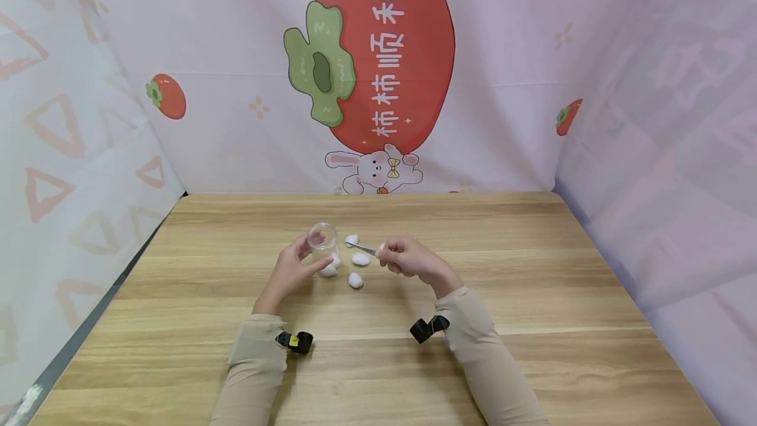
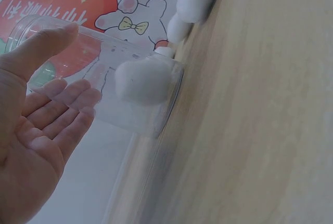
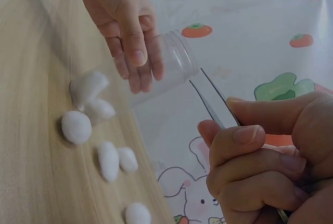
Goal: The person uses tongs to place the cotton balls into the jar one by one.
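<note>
My left hand point(image 1: 290, 272) holds a clear plastic jar point(image 2: 112, 110) upright on the table, thumb on the near side and fingers round the back. Inside at the bottom lie white cotton balls point(image 2: 145, 82); the jar's mouth has no lid on it. My right hand point(image 1: 416, 260) pinches a pair of metal tweezers point(image 3: 206, 101) between thumb and fingers. In the right wrist view the tweezer tips stand apart with nothing between them, overlapping the area by the jar's rim. Loose cotton balls point(image 1: 360, 260) lie on the table between both hands, one partly hidden behind the right hand.
The wooden table point(image 1: 532, 321) reaches out around the hands. Printed cloth point(image 1: 497, 117) hangs behind its far edge, with more cloth along the left and right sides. A black camera strap point(image 1: 294, 342) is on the left wrist, another camera point(image 1: 427, 329) on the right.
</note>
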Demonstrator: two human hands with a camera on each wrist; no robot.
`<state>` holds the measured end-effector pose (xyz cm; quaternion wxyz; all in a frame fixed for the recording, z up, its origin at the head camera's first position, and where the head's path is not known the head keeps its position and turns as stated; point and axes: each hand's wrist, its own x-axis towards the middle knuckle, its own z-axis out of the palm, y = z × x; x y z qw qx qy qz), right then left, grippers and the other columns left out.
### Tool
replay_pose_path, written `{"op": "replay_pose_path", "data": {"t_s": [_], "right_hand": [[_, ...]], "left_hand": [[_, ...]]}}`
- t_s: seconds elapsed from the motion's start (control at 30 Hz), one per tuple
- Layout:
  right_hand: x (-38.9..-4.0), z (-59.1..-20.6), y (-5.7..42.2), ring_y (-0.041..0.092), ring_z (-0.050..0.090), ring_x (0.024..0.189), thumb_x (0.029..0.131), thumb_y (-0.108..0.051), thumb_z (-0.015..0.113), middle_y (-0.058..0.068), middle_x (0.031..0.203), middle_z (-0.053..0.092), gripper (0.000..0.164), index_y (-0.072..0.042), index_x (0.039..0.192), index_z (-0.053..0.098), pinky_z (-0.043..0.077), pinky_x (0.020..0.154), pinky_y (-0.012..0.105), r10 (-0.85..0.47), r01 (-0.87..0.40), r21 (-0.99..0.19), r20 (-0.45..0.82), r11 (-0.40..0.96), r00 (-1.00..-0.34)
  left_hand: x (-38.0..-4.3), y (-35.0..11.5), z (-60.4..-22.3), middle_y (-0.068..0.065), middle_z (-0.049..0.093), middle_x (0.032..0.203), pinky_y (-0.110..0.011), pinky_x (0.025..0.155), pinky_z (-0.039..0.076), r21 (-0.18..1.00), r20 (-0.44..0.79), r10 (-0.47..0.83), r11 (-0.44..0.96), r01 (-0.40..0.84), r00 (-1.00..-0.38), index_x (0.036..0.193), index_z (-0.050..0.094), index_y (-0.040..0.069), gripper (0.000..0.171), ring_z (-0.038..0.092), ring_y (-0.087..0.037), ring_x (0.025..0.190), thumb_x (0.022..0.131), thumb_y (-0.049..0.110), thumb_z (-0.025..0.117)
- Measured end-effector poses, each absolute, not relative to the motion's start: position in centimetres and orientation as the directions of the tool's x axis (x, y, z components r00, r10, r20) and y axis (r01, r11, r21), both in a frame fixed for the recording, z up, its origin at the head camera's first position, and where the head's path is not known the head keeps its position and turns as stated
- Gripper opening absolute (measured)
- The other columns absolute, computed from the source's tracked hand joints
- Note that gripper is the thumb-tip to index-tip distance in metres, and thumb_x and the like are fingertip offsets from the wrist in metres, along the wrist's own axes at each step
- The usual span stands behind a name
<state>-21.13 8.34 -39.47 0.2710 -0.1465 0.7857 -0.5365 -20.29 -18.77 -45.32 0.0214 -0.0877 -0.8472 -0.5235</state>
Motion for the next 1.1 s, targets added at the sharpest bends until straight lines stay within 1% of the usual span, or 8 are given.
{"op": "replay_pose_path", "data": {"t_s": [0.3,0.5,0.77,0.93,1.1], "right_hand": [[-20.9,-40.7,8.9,0.005,0.025,0.044,0.098,-0.017,0.052,-0.004,0.054,0.042,0.024,0.001,0.082,0.056,0.019,0.039,0.016,-0.519,0.079,-0.925,-0.277,0.371,-0.808],[-20.8,-41.5,9.2,0.005,0.025,0.044,0.098,-0.018,0.052,-0.005,0.054,0.042,0.024,-0.001,0.081,0.056,0.019,0.039,0.017,-0.514,0.086,-0.923,-0.284,0.375,-0.81],[-20.7,-41.9,9.4,0.006,0.025,0.044,0.099,-0.019,0.051,-0.005,0.054,0.042,0.025,-0.001,0.083,0.057,0.019,0.039,0.017,-0.507,0.103,-0.92,-0.299,0.378,-0.808],[-20.6,-42.0,9.4,0.006,0.024,0.044,0.099,-0.019,0.051,-0.004,0.054,0.041,0.026,0.002,0.085,0.057,0.018,0.039,0.017,-0.507,0.101,-0.921,-0.295,0.376,-0.81],[-20.5,-42.3,9.4,0.006,0.025,0.045,0.099,-0.018,0.051,-0.004,0.053,0.042,0.026,0.0,0.082,0.058,0.019,0.039,0.017,-0.488,0.109,-0.911,-0.31,0.398,-0.816]], "left_hand": [[-20.2,-18.7,-45.2,-0.023,0.053,0.141,-0.044,0.116,0.041,0.896,0.102,0.109,0.422,0.139,-0.989,0.141,0.043,0.001,0.069,0.05,-0.038,0.133,0.082,0.017,0.076],[-20.0,-18.6,-45.1,-0.023,0.053,0.14,-0.045,0.116,0.041,0.894,0.115,0.119,0.42,0.155,-0.986,0.14,0.044,0.001,0.068,0.05,-0.038,0.133,0.082,0.016,0.076],[-20.1,-18.6,-45.2,-0.023,0.054,0.139,-0.045,0.116,0.042,0.892,0.119,0.119,0.424,0.159,-0.986,0.139,0.045,0.001,0.066,0.051,-0.038,0.132,0.082,0.016,0.076],[-20.1,-18.6,-45.1,-0.023,0.054,0.14,-0.045,0.116,0.041,0.892,0.119,0.118,0.423,0.158,-0.986,0.14,0.045,0.001,0.067,0.05,-0.038,0.133,0.083,0.016,0.076],[-20.0,-18.6,-45.1,-0.024,0.053,0.14,-0.046,0.115,0.042,0.886,0.117,0.119,0.436,0.158,-0.986,0.14,0.044,0.001,0.068,0.05,-0.039,0.132,0.083,0.018,0.076]]}}
